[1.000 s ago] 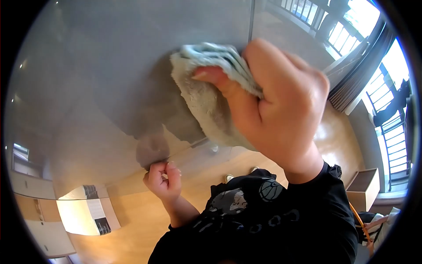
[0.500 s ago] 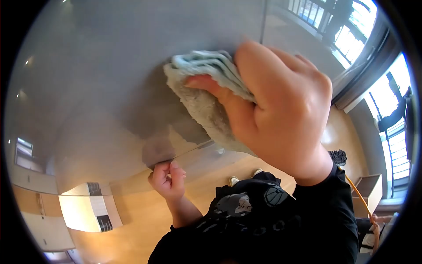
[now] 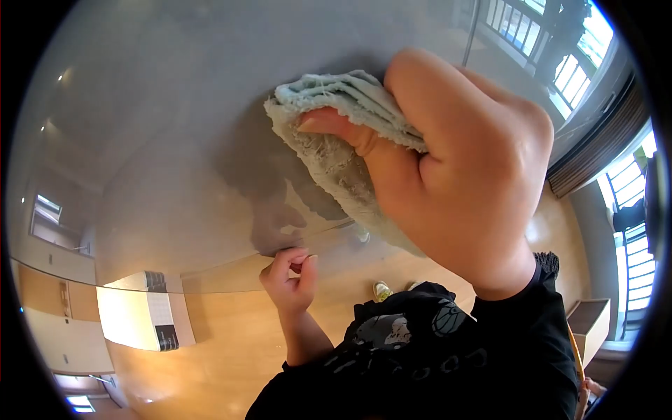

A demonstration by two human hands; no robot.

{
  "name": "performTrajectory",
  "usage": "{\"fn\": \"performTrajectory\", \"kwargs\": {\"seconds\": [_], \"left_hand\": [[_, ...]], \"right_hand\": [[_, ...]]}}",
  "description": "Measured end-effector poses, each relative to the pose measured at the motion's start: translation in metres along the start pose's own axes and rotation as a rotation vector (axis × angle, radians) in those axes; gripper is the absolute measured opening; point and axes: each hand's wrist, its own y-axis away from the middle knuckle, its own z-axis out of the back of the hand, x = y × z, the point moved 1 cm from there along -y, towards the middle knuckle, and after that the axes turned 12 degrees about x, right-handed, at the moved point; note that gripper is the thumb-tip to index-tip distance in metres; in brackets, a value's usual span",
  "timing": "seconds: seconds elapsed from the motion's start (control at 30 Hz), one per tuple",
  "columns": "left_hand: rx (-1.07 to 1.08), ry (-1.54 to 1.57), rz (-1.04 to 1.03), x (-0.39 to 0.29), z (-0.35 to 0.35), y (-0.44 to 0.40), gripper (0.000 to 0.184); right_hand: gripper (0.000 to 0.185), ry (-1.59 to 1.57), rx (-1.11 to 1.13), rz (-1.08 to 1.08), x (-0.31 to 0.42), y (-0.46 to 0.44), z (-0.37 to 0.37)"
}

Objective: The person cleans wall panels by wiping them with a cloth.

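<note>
Head view: the right hand [image 3: 476, 150] clamps a folded, pale green cloth [image 3: 329, 157] between thumb and fingers, holding it against a glossy grey panel [image 3: 154, 105]. The left hand [image 3: 292, 283] is beside the panel's lower edge, fingers curled toward the thumb; whether the tips meet, or hold anything, I cannot tell. The cloth is on the panel, but no line parts covered from uncovered areas, so how much is done or left is unclear. The surface mirrors hands, lights and window bars, with a thin seam at upper right. Beyond lie a wooden-toned floor [image 3: 231, 325], an open box [image 3: 589, 322], a gathered curtain [image 3: 595, 150] and a bright, barred window [image 3: 626, 183].
</note>
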Motion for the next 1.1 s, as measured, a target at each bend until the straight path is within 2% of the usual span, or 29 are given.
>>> {"fn": "performTrajectory", "kwargs": {"seconds": [0.1, 0.2, 0.3, 0.33, 0.4, 0.5, 0.6, 0.63, 0.73, 0.83, 0.93, 1.1], "left_hand": [[-0.002, -0.069, 0.101, 0.001, -0.001, 0.007, 0.013], [-0.023, -0.169, 0.175, 0.0, 0.002, 0.017, 0.013], [-0.038, -0.23, 0.233, 0.002, 0.017, 0.032, 0.014], [-0.054, -0.252, 0.271, 0.003, 0.017, 0.032, 0.014], [-0.085, -0.311, 0.343, 0.004, 0.018, 0.03, 0.013], [-0.167, -0.286, 0.328, 0.004, 0.004, 0.028, 0.014], [-0.19, -0.23, 0.173, 0.0, -0.012, 0.023, 0.016], [-0.205, -0.23, 0.096, -0.003, -0.013, 0.021, 0.02], [-0.28, -0.189, 0.11, 0.01, 0.0, 0.029, 0.023], [-0.325, -0.021, 0.165, 0.013, 0.011, 0.031, 0.027], [-0.322, 0.003, 0.074, 0.017, 0.016, 0.028, 0.034], [-0.35, 0.04, 0.04, 0.02, 0.023, 0.027, 0.043]], "right_hand": [[0.038, -0.007, 0.029, 0.014, -0.007, 0.006, -0.004], [0.033, -0.021, 0.128, -0.113, -0.032, 0.04, -0.007], [0.048, 0.037, 0.026, -0.164, -0.045, 0.041, -0.007], [0.036, 0.034, 0.055, -0.138, -0.044, 0.035, -0.001], [0.026, -0.034, 0.017, -0.05, -0.033, 0.012, 0.003], [0.028, 0.013, 0.076, 0.002, -0.004, -0.002, 0.007], [0.034, 0.095, 0.169, -0.023, -0.005, 0.013, 0.009], [0.035, 0.095, 0.166, -0.032, -0.012, 0.024, 0.009], [0.042, 0.087, 0.094, -0.04, -0.041, 0.059, 0.006], [0.032, 0.069, 0.143, -0.138, -0.037, 0.073, 0.008], [0.032, 0.062, 0.139, -0.134, -0.034, 0.073, 0.006], [0.029, 0.067, 0.124, -0.055, -0.027, 0.066, 0.002]]}}
